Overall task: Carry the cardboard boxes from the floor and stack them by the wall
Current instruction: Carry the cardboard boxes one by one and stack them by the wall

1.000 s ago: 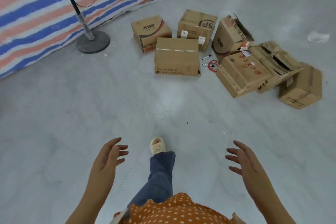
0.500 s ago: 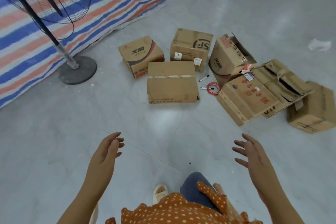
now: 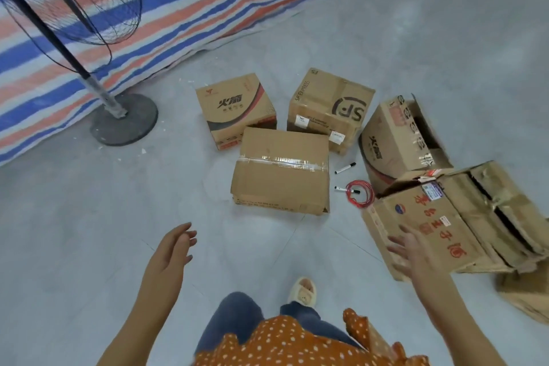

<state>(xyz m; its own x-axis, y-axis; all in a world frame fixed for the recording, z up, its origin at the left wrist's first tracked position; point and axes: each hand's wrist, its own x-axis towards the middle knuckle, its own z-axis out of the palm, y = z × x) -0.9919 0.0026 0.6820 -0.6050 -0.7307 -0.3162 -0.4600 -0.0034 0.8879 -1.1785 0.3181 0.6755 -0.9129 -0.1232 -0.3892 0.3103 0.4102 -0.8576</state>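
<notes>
Where the striped tarpaulin (image 3: pixel 184 9) meets the grey floor (image 3: pixel 89 217) at the far left, a standing fan (image 3: pixel 74 9) rises from its round base (image 3: pixel 124 120). The left hand (image 3: pixel 172 249) hangs above bare floor with fingers loosely spread, holding nothing. Ahead of it lies a taped plain box (image 3: pixel 282 175), and behind that stand a box with black and red print (image 3: pixel 234 110) and an SF Express box (image 3: pixel 329 107). Two markers (image 3: pixel 346 168) and a red cable coil (image 3: pixel 361 192) lie on the floor just right of the taped box. Further right, an opened box (image 3: pixel 398 142) tilts, beside a box with red characters (image 3: pixel 427 226) leaning on a torn flattened one (image 3: pixel 505 211). The right hand (image 3: pixel 416 252), fingers spread and relaxed, is in front of the red-character box; whether it touches I cannot tell.
</notes>
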